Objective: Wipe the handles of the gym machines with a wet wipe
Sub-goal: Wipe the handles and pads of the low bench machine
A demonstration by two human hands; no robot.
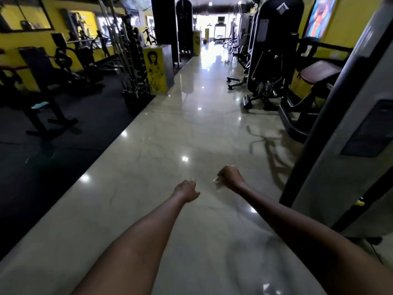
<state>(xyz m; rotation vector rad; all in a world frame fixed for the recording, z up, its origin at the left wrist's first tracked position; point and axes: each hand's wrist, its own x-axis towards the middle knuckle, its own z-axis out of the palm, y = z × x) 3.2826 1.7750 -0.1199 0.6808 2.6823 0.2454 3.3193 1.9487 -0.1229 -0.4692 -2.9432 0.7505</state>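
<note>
White and crumpled, the wet wipe sits in my right hand, whose grip is curled tight round it so only a scrap pokes out on the inner side. That hand hangs over the polished floor, just short of the grey machine at the right edge. My left hand is beside it, slightly apart, fingers curled into a loose fist; something pale may show at its knuckles, but I cannot tell whether it holds anything. Both forearms reach forward down the aisle. A black weight machine stands further along the right side, and a yellow box marks the left edge of the floor, next to the dark mat.
</note>
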